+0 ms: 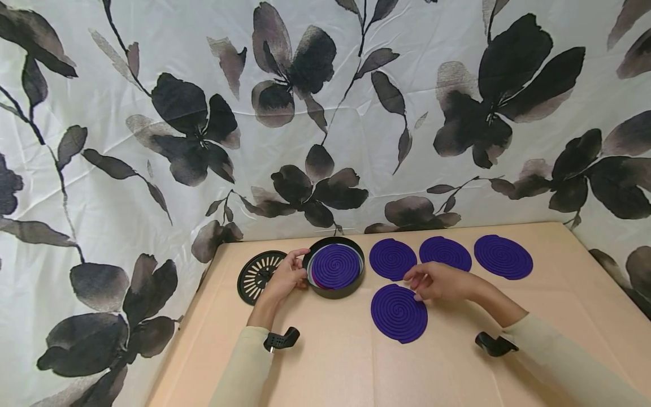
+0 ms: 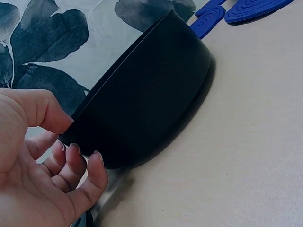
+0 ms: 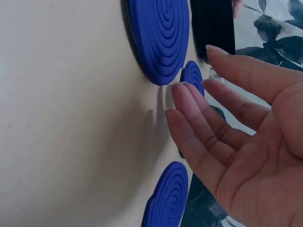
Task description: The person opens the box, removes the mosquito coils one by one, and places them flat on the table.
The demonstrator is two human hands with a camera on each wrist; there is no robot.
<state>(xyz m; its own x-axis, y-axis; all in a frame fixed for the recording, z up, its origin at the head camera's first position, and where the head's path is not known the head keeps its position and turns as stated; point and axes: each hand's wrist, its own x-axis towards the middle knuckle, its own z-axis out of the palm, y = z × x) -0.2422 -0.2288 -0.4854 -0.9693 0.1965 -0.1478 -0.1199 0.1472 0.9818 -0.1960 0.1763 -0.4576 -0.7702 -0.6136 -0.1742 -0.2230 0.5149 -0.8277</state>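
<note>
My left hand [image 1: 287,275] grips the left side of a black round container [image 1: 338,293], thumb at the rim and fingertips against the wall in the left wrist view. Inside the container lies a purple-blue spiral coaster [image 1: 335,267], with a pale rim showing round it. My right hand [image 1: 441,281] hovers over the table, fingers loosely bent and holding nothing. Its fingertips are close to the edge of the front spiral coaster [image 1: 399,314], which lies flat. Just behind that hand is another spiral coaster [image 1: 445,252], partly covered by it in the head view.
A black slotted disc [image 1: 251,285] lies left of the container, partly behind my left hand. Along the back of the table [image 1: 335,362] are more spiral coasters, one beside the container [image 1: 391,259] and one at the far right [image 1: 503,257]. A floral cloth [image 1: 356,124] hangs behind.
</note>
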